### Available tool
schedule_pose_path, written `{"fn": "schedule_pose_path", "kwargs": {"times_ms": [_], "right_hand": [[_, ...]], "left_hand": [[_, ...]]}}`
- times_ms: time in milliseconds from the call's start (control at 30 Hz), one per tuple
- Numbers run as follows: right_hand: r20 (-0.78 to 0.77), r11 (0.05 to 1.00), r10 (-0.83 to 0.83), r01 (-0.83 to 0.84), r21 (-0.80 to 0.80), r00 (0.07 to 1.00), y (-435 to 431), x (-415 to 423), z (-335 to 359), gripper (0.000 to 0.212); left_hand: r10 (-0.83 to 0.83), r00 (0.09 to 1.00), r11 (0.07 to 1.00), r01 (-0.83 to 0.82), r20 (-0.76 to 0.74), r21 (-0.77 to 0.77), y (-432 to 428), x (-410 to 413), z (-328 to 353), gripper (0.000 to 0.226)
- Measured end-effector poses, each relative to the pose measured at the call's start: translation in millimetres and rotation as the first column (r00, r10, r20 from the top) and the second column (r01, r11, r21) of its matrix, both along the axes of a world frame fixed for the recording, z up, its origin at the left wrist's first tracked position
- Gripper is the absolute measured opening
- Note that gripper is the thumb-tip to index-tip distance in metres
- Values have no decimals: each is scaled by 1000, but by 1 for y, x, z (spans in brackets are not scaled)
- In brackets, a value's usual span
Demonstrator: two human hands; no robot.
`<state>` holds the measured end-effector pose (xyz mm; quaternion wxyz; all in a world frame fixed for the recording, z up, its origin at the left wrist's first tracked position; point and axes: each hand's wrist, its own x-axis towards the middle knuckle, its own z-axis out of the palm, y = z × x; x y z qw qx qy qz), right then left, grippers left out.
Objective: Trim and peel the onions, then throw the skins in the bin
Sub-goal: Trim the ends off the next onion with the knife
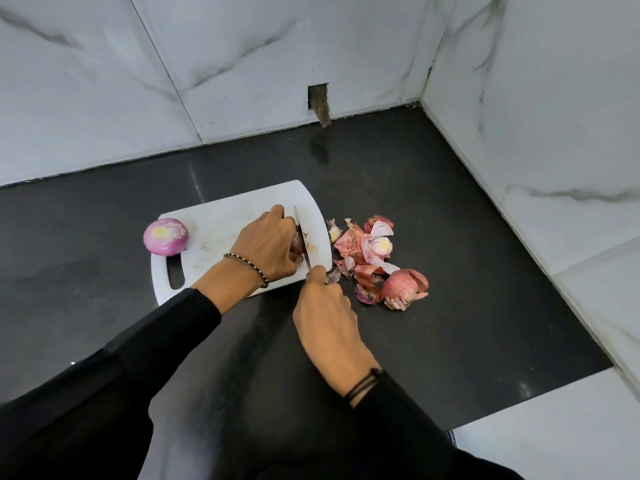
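**Left hand**: lies on the right part of the white cutting board. Its grip is curled down over a red onion and pins it to the board. The fingers cover most of the onion, so only a dark red patch shows beside the blade. A beaded bracelet sits on the wrist above a black sleeve.

**Right hand**: positioned just off the board's near right corner. Its grip is closed round the handle of a knife, and the handle itself is hidden inside the hand. The blade runs away from the person across the board, edge down, against the right side of the held onion. A dark cord band circles this wrist.

**Peeled onion**: rests at the board's far left corner, overhanging the edge. It is purple, with its cut pale end facing up, and it lies just beyond the handle slot.

**Onion skins**: a loose pile of pink papery skins and trimmed ends lies on the black counter, just right of the board.

**Unpeeled onion**: sits at the near end of that pile, with its skin partly flaking.

**Surroundings**: white marble-pattern wall tiles form a corner behind the counter. A small rectangular cut-out shows in the back wall.
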<state>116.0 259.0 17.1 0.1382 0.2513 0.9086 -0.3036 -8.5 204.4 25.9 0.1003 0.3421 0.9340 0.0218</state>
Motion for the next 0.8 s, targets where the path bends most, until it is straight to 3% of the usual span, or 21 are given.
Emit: {"fn": "schedule_pose_path", "kwargs": {"times_ms": [200, 600, 800], "right_hand": [[-32, 994, 5, -2, 113, 999, -2, -12, -6, 36], [-14, 999, 21, -20, 30, 1000, 11, -16, -13, 34], [38, 997, 22, -25, 73, 999, 4, 3, -18, 36]], "left_hand": [[13, 1000, 1000, -14, 17, 13, 0, -2, 1, 28], [-51, 999, 999, 50, -17, -20, 3, 0, 1, 39], [-29, 999, 999, 29, -14, -22, 1, -3, -1, 43]]}}
